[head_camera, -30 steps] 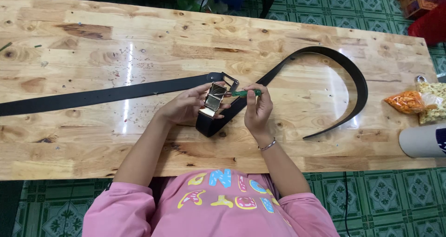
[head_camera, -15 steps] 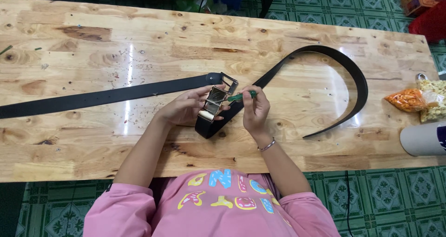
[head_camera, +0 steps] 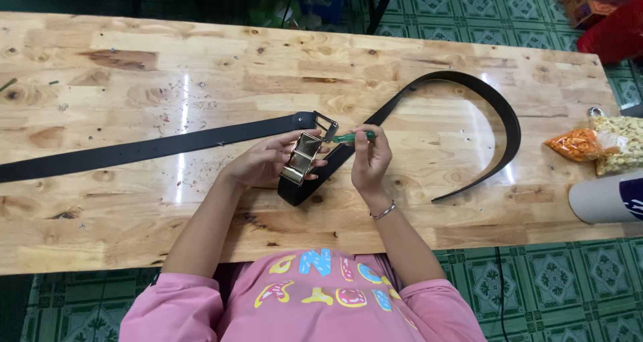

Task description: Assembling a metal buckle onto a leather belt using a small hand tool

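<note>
Fitting gold buckle [head_camera: 301,158] onto black belt [head_camera: 321,174]: left hand [head_camera: 264,162] fingers pinch buckle, right hand [head_camera: 370,160] fingers grip green screwdriver [head_camera: 349,137]. Next move prob. needs tip seated square & buckle held steady.

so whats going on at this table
A person in a pink top works on a black belt at a wooden table. The left hand steadies a gold buckle at the belt's end, while the right hand holds a green-handled screwdriver pointed at it. A second black belt lies flat to the left; snack bags sit at the right edge.
</note>
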